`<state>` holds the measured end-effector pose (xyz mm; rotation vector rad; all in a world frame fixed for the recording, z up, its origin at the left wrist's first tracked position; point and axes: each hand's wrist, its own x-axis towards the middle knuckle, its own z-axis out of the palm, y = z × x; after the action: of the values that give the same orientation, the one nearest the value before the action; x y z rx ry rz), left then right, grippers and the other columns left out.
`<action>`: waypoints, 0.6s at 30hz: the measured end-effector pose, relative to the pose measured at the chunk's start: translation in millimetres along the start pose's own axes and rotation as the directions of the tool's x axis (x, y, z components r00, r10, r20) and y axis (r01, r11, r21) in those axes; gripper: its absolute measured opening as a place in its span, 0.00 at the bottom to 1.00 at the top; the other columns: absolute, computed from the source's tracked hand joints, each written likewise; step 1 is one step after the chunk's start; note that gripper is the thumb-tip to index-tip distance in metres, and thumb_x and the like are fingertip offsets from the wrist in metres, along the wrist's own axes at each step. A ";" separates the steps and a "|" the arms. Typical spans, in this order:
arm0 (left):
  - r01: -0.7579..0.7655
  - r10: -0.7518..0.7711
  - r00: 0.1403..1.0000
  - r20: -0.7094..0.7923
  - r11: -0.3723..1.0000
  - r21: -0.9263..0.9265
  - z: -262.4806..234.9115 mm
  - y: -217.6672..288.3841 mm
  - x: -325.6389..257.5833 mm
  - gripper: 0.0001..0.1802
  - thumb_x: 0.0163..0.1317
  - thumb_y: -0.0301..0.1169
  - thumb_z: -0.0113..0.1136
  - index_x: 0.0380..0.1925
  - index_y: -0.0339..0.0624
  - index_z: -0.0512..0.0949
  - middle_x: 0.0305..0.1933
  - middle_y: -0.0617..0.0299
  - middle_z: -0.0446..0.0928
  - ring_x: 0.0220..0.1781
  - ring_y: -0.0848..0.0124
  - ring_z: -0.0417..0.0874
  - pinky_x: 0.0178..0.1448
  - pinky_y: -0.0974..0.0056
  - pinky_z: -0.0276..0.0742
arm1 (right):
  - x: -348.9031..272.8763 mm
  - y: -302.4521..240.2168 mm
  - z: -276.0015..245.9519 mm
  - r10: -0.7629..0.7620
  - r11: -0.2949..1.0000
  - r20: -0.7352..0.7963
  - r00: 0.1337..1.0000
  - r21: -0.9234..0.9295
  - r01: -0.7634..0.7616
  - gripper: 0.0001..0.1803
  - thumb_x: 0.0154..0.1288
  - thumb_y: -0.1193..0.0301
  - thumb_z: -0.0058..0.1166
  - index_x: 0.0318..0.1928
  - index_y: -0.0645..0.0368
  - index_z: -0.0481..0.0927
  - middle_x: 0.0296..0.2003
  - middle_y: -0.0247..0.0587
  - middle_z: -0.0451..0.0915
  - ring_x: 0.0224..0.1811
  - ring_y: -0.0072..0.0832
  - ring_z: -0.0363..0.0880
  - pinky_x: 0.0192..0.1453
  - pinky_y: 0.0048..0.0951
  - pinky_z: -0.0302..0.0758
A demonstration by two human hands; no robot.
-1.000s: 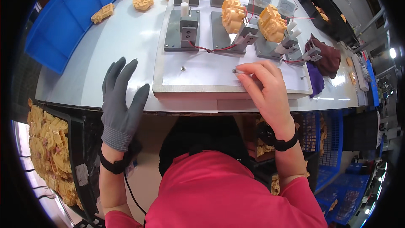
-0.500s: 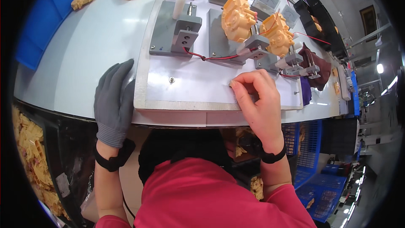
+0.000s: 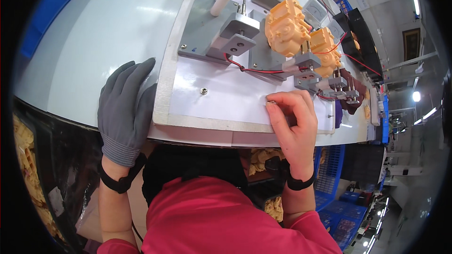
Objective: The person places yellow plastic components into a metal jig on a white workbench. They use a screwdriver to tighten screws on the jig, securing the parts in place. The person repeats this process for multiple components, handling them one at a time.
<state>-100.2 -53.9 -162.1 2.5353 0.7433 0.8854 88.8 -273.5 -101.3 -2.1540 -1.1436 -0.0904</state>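
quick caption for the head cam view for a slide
Gloved left hand rests flat at the edge of a white fixture board while the bare right hand pinches a tiny part near orange plastic housings.

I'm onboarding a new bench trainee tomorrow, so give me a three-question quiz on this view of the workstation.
1. True or false: the left hand wears a grey glove.
2. Multiple choice: where do the right hand fingertips pinch a small part? A) on the white board B) inside a blue bin C) on top of the yellow housings
3. Fill in: the wire running from the grey metal fixture toward the clamps is ____ in colour.

Key
1. True; it lies flat at the board's left edge.
2. A
3. Red
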 end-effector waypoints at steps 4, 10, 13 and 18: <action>-0.001 0.001 1.000 -0.016 1.000 0.002 0.0 2.2 0.0 0.22 0.67 0.38 0.56 0.58 0.42 0.79 0.56 0.50 0.81 0.62 0.50 0.77 0.65 0.51 0.70 | -0.8 0.6 0.5 -0.010 1.000 -0.008 1.000 0.003 0.010 0.07 0.60 0.74 0.67 0.40 0.55 0.85 0.36 0.34 0.77 0.36 0.28 0.74 0.43 0.29 0.69; -0.014 0.014 0.999 -0.036 1.000 0.005 1.4 1.7 -0.3 0.21 0.67 0.38 0.57 0.57 0.42 0.80 0.54 0.50 0.81 0.61 0.50 0.78 0.64 0.51 0.71 | -0.9 2.6 1.6 -0.048 0.999 -0.030 0.998 0.002 0.048 0.08 0.60 0.75 0.67 0.40 0.55 0.85 0.35 0.34 0.77 0.35 0.28 0.74 0.41 0.29 0.69; -0.019 0.019 0.999 -0.040 1.000 0.008 0.9 2.5 0.2 0.21 0.67 0.38 0.57 0.57 0.42 0.80 0.53 0.50 0.81 0.60 0.50 0.78 0.63 0.51 0.72 | -1.1 3.5 2.1 -0.062 0.998 -0.036 0.997 -0.006 0.061 0.07 0.59 0.75 0.67 0.39 0.55 0.85 0.34 0.34 0.76 0.34 0.28 0.73 0.41 0.29 0.68; -0.015 0.015 0.999 -0.038 1.000 0.002 0.8 1.8 0.6 0.21 0.67 0.38 0.57 0.57 0.42 0.80 0.52 0.50 0.81 0.60 0.50 0.78 0.63 0.51 0.72 | -1.0 7.2 2.6 -0.140 0.989 -0.032 0.990 -0.052 0.139 0.06 0.61 0.80 0.65 0.38 0.60 0.83 0.35 0.34 0.76 0.34 0.22 0.73 0.37 0.22 0.71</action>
<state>-98.7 -55.1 -161.6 2.5358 0.7373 0.9402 93.0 -275.4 -107.6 -2.1047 -1.2827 -0.2211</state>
